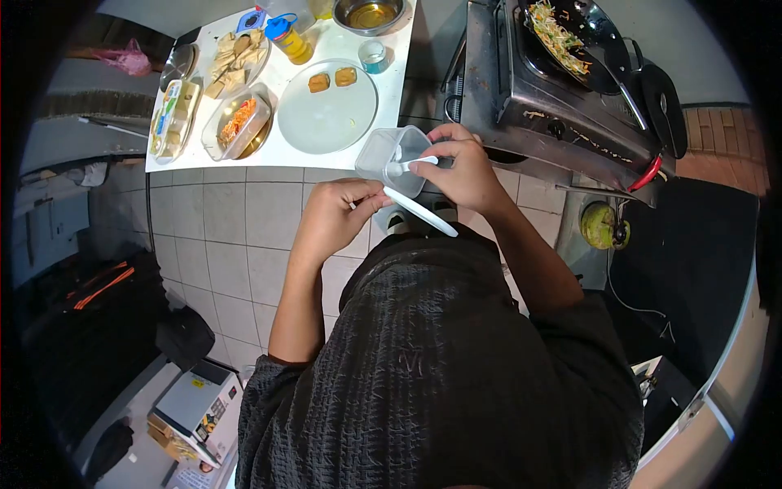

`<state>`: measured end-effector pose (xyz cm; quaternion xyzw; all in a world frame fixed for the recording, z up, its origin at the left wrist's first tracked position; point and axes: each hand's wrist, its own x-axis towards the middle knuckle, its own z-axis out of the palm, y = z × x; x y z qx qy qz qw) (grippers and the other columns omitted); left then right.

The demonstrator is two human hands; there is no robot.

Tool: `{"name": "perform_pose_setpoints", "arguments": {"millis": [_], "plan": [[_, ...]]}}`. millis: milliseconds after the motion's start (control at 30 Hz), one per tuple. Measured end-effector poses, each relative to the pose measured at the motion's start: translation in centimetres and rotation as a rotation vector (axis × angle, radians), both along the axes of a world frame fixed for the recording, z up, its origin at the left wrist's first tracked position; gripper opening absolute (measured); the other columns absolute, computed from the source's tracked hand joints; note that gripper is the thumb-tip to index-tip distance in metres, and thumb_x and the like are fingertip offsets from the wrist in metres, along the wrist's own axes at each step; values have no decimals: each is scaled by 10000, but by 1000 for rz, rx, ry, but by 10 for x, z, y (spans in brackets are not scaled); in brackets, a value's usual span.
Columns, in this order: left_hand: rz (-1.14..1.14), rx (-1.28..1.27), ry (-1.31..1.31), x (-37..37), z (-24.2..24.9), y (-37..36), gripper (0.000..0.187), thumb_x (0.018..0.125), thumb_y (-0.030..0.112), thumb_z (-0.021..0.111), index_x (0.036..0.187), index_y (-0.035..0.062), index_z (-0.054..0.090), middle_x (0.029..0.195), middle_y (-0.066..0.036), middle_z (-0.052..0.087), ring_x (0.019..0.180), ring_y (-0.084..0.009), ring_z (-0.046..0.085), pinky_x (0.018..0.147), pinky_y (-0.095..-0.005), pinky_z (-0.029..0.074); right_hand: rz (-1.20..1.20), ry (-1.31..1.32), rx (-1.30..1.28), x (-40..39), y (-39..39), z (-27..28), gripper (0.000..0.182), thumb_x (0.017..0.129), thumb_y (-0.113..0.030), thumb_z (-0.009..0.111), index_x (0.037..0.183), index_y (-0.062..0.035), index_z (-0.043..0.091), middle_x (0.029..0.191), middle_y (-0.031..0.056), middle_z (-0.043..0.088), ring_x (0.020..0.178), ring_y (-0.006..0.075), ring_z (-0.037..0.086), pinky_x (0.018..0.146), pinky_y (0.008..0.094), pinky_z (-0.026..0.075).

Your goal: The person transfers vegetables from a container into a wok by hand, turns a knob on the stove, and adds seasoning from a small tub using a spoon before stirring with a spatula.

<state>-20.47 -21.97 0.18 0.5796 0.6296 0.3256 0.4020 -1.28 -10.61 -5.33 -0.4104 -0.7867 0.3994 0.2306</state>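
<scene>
My left hand (336, 216) is closed on the edge of a round white lid (419, 212), which tilts down toward my shirt. In my right hand (466, 171), thumb and index finger pinch a small white spoon (417, 165). Its bowl end is inside a clear plastic container (376, 152). The other right fingers are at the container's rim. The container is held just off the front edge of the white table (326, 161), close to a large plate (327, 122) that bears two browned pieces of food (318, 82).
A tub with shredded orange food (236, 124), a yellow bottle with a blue cap (292, 42), a small glass (373, 57) and a metal bowl (368, 13) stand on the table. At right, a wok (599, 37) with shredded vegetables and a spatula (627, 102) sits on a gas stove (521, 114).
</scene>
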Motion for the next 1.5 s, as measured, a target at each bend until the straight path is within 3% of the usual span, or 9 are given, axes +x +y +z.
{"name": "perform_pose_setpoints", "arguments": {"millis": [267,500,733,800,867,1000,1200,1400,1500], "plan": [[18,32,-155,9,-10,41,147,809,84,693,937,13,704,730,-69,678,641,-73,557,597,-237,456,-175,253,-232,37,36,35,259,714,-237,763,827,-9,713,1065,122,582,1005,203,554,861,299,416],[24,-27,-283,66,-19,108,111,831,56,661,922,3,695,711,-15,651,660,-52,554,609,-208,435,-505,613,-320,117,125,91,309,745,-173,769,983,-6,664,835,-13,613,778,69,521,726,190,387],[159,-40,-366,119,-33,152,113,818,67,685,913,8,700,684,-21,646,628,-45,540,582,-200,416,-540,680,-161,188,230,126,347,746,-199,770,978,37,664,978,48,629,914,109,559,806,234,423],[188,-39,-363,130,-33,158,102,819,64,684,898,0,696,685,-21,648,633,-44,545,585,-201,418,-497,481,282,199,265,102,264,742,-228,766,915,-39,703,1001,58,625,928,159,579,826,259,431],[255,-27,-361,141,-28,161,96,822,57,677,895,-3,694,693,-25,652,644,-47,556,592,-200,424,-490,-125,973,197,287,77,173,669,-226,777,834,-211,729,1059,39,588,1006,259,517,847,419,349],[317,15,-324,152,-26,159,89,827,45,668,897,-5,693,713,-30,659,661,-52,568,609,-200,437,-692,-147,1381,196,313,99,147,703,-259,758,847,-239,736,1031,-4,574,894,222,501,830,371,342],[367,53,-429,153,-20,154,109,829,5,646,928,-25,681,800,-45,667,702,-91,590,677,-231,483,-391,185,987,175,297,122,149,680,-256,772,794,-172,725,960,2,608,933,226,524,839,395,345],[478,58,-501,143,-11,132,124,830,-7,641,946,-49,658,850,-66,669,765,-118,617,719,-262,505,541,186,407,111,238,103,204,654,-168,800,809,-80,699,1034,50,586,945,207,540,845,321,413],[571,134,-529,139,-11,115,168,830,-12,637,995,-43,639,881,-84,672,807,-143,631,740,-275,515,409,112,465,72,207,99,336,615,-250,824,904,-135,698,1047,37,580,989,240,525,873,365,397]]}}
